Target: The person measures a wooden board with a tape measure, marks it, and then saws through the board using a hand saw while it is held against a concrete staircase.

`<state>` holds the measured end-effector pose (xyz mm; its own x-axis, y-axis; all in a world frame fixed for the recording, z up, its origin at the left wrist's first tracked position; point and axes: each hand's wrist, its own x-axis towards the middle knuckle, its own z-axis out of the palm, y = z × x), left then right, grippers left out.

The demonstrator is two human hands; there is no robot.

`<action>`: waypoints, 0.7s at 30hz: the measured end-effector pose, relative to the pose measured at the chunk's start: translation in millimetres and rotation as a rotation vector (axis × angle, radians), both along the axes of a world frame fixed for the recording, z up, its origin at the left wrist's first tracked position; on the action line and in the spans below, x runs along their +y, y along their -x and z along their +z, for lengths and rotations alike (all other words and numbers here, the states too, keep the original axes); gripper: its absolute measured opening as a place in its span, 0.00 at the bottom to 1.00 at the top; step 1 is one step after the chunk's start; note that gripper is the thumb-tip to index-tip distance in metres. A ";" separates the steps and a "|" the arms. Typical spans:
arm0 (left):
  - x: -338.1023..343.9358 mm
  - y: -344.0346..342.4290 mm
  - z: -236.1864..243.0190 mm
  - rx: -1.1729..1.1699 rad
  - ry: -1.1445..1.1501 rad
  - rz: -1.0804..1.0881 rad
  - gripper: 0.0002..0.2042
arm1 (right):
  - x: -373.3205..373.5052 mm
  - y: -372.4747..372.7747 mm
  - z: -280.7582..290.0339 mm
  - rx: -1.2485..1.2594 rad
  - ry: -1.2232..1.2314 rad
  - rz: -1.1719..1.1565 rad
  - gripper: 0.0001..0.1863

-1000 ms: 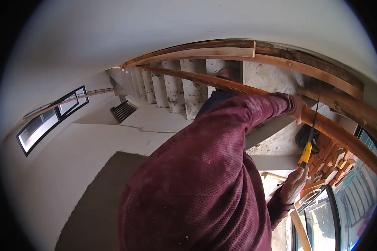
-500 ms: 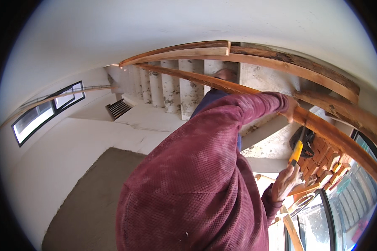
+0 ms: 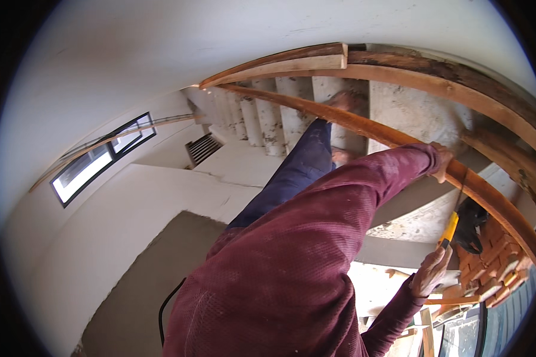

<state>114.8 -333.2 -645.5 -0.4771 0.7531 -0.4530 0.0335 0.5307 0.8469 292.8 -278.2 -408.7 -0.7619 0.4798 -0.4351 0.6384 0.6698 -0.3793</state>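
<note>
A long reddish-brown wooden beam (image 3: 363, 124) runs slantwise above the stairs. My left hand (image 3: 442, 162) grips it from above, its fingers wrapped over the edge. Just right of that hand, the thin dark blade of a handsaw (image 3: 451, 226) lies against the beam, seen nearly edge-on. My right hand (image 3: 430, 272) is closed around the lower end of its yellow-and-black handle. Whether the blade has cut into the wood cannot be made out. My blue trouser leg (image 3: 292, 169) reaches toward the beam, with a bare foot (image 3: 346, 101) on the steps beyond it.
Pale stained stairs (image 3: 274, 125) lie under the beam. More timbers (image 3: 423, 80) rest along the wall at the far side. A black bag (image 3: 471, 223) and stacked red bricks (image 3: 494, 262) are at the right. A dark-framed window (image 3: 110, 154) is at the left.
The view has shifted, so the beam, saw and both hands appear farther right. More of my leg shows. Both hands keep their holds.
</note>
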 end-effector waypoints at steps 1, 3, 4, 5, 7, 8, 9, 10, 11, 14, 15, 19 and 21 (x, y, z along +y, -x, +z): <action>-0.4 1.2 -11.3 0.004 0.008 -0.003 0.26 | 2.1 -2.4 -8.5 -0.034 0.024 -0.042 0.26; 2.3 -1.3 -25.0 -0.004 0.021 -0.005 0.29 | 3.0 -1.3 -23.5 -0.035 0.008 -0.035 0.27; 3.8 -4.7 -30.5 -0.010 0.038 0.004 0.30 | 3.1 -2.3 -27.6 -0.061 0.019 -0.049 0.27; 4.6 -5.5 -36.4 -0.007 0.052 0.008 0.31 | 1.5 -1.1 -32.1 -0.077 0.027 -0.068 0.27; 1.2 -16.3 -59.2 0.030 0.109 0.006 0.33 | 1.1 -4.4 -44.7 -0.092 0.069 -0.067 0.27; -2.9 -21.3 -71.8 0.040 0.102 0.000 0.32 | 4.1 -10.6 -55.3 -0.093 0.092 -0.059 0.27; -7.6 -27.3 -82.7 0.046 0.090 -0.009 0.32 | 3.5 -15.5 -63.5 -0.097 0.111 -0.054 0.28; -13.0 -29.0 -95.3 0.043 0.094 -0.019 0.32 | 2.3 -17.8 -72.3 -0.121 0.143 -0.081 0.28; -13.9 -29.2 -105.9 0.047 0.096 0.002 0.32 | 0.9 -17.7 -79.9 -0.109 0.143 -0.076 0.28; -8.1 -31.2 -116.7 0.051 0.081 0.008 0.31 | -6.8 -17.3 -94.8 -0.095 0.118 -0.096 0.27; -9.0 -29.0 -120.7 0.055 0.085 0.000 0.31 | -7.4 -15.0 -99.3 -0.085 0.116 -0.092 0.27; -10.6 -28.7 -121.6 0.086 0.087 -0.010 0.31 | -9.9 -6.0 -102.1 -0.065 0.122 -0.120 0.27; -12.8 -27.7 -120.1 0.109 0.093 0.008 0.31 | -11.4 -3.7 -101.5 -0.027 0.126 -0.115 0.27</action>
<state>142.5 -346.1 -765.6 -0.5336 0.7060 -0.4657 0.1182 0.6075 0.7855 296.5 -289.5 -510.1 -0.6923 0.5036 -0.5168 0.7192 0.5397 -0.4375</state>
